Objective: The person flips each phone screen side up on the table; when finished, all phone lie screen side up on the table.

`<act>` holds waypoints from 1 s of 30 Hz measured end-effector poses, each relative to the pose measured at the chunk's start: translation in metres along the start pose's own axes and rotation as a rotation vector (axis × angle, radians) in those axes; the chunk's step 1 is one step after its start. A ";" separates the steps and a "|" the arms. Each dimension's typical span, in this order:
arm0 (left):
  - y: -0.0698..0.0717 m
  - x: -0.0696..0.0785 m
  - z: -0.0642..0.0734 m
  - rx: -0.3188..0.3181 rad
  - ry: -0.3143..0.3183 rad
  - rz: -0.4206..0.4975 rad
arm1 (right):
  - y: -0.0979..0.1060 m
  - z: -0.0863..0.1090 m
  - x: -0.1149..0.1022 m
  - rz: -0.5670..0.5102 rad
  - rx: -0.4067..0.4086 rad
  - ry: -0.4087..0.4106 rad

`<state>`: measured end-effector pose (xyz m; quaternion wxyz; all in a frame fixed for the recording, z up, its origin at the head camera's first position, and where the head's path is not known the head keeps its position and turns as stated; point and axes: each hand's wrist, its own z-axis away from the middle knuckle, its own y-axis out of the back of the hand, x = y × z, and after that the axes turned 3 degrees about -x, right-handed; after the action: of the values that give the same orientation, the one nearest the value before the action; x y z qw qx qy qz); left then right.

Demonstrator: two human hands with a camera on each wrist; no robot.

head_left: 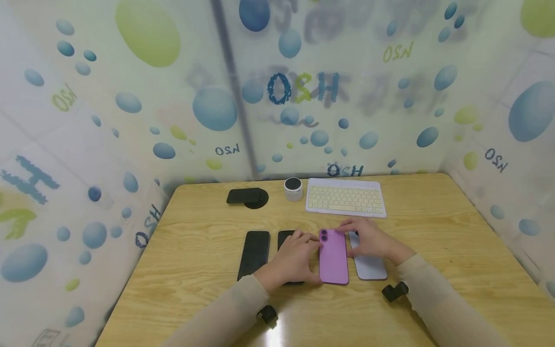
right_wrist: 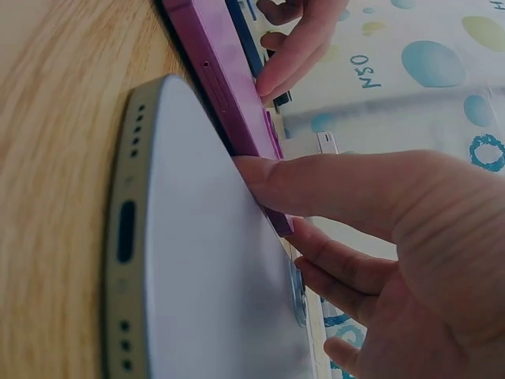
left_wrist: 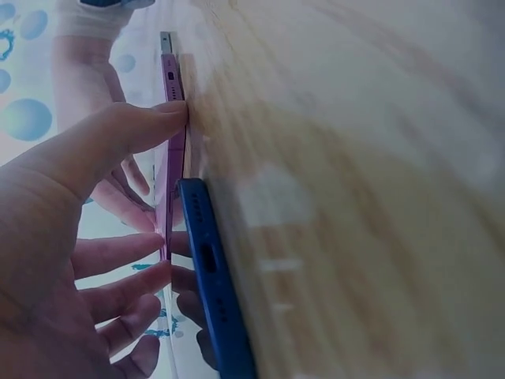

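Observation:
A pink phone (head_left: 334,262) lies back-up on the wooden table, its two-lens camera at the far left corner. My left hand (head_left: 295,260) holds its left side, thumb near the lower corner and fingertips farther up the edge. My right hand (head_left: 368,238) pinches the upper right corner, thumb on the side and fingers at the far end. Under the left hand lies a dark phone (head_left: 284,237), partly hidden; its blue edge (left_wrist: 211,268) faces the left wrist camera. A pale phone (head_left: 370,266) lies beneath the right hand, its top partly covered.
Another black phone (head_left: 254,251) lies at the left end of the row. Farther back stand a black phone-like item (head_left: 244,195) on a round black base, a small white cylinder (head_left: 293,190) with a dark top, and a white keyboard (head_left: 345,197). A printed curtain (head_left: 299,144) hangs behind the table.

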<state>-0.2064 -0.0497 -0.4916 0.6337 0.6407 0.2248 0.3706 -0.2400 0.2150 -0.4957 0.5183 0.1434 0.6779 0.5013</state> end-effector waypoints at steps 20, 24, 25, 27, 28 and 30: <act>0.000 -0.003 0.005 0.007 -0.016 0.040 | 0.007 0.000 -0.001 -0.034 0.035 0.051; 0.000 -0.002 0.006 0.018 -0.018 0.059 | 0.009 0.000 0.001 -0.030 0.055 0.085; 0.000 -0.002 0.007 0.018 -0.020 0.064 | 0.010 0.000 0.001 -0.042 0.061 0.090; -0.001 -0.001 0.007 0.021 -0.023 0.077 | 0.011 -0.001 0.000 -0.067 0.069 0.107; -0.001 -0.001 0.007 0.023 -0.025 0.085 | 0.012 -0.001 -0.001 -0.080 0.074 0.116; -0.001 0.000 0.008 0.028 -0.029 0.101 | 0.013 -0.001 -0.003 -0.106 0.083 0.132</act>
<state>-0.2001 -0.0543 -0.4923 0.6085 0.6654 0.1881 0.3894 -0.2436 0.2180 -0.4832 0.4920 0.0952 0.7373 0.4531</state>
